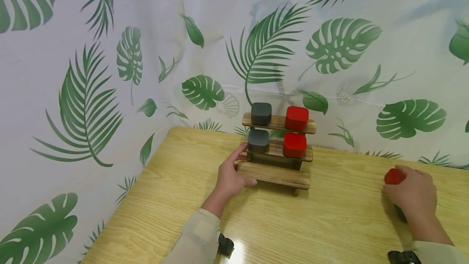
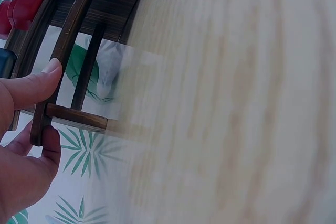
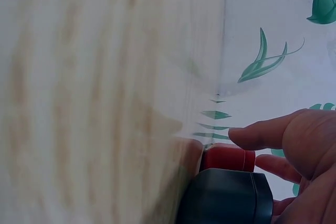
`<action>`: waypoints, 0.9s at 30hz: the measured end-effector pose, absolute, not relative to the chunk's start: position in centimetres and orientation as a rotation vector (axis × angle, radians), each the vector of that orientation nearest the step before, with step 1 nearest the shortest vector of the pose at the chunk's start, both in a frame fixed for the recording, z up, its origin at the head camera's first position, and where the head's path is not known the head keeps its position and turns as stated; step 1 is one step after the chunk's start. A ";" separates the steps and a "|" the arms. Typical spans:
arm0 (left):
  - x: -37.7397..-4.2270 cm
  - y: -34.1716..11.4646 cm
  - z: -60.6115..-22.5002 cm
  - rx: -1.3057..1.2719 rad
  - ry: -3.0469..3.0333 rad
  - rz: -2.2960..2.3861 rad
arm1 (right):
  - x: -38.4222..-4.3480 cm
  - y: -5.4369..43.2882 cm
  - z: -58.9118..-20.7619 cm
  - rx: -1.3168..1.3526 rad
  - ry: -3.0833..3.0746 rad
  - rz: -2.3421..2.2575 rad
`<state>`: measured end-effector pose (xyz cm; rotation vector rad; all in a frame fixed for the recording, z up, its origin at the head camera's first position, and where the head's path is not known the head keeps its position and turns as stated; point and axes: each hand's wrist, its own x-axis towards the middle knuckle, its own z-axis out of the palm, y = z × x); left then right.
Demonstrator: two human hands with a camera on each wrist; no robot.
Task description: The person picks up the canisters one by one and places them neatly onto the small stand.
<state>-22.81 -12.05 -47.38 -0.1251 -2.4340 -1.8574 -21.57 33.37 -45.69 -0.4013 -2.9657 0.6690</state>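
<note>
Have red box (image 1: 393,177) on right side of counter (image 1: 344,215), well apart from wooden rack (image 1: 274,175). Grasping it with right hand (image 1: 417,190), thumb on one side, fingers round other; can't gauge squeeze, contact partly hidden. Note dark box (image 3: 226,198) just beside, closer to wrist; can't tell if touching red.

Pinching left end of rack's bottom board with left hand (image 1: 230,176), thumb over front edge. On rack: dark boxes (image 1: 259,141) at left of top and middle boards, red boxes (image 1: 295,145) at right of same.

Handling guess: expect red box light, stiff, hard-walled. Looks smooth, so assume a bit slippery, worse at rounded corners. Doesn't look fragile; can't tell if hollow. Take hold on opposite flat sides, below top edge, not corner to corner. Watch for fingertips catching dark box alongside.

Expect rack stiff, fairly light, easy to nudge. Hold by board end, as now; don't push sideways, could shift boxes.
</note>
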 end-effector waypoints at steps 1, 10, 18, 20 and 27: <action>-22.8 -12.1 -47.4 -0.125 -2.435 -1.858 | -21.6 33.5 -45.7 -0.395 -2.967 0.665; -22.7 -12.1 -47.2 -0.132 -2.435 -1.851 | -21.8 33.8 -45.8 -0.359 -2.964 0.650; -22.7 -12.1 -47.1 -0.141 -2.424 -1.855 | -22.1 33.6 -45.5 -0.439 -3.027 0.665; -22.7 -12.1 -47.1 -0.137 -2.427 -1.855 | -22.2 33.5 -45.6 -0.451 -3.029 0.658; -22.8 -12.0 -47.3 -0.125 -2.426 -1.857 | -22.7 33.1 -45.8 -0.537 -3.031 0.648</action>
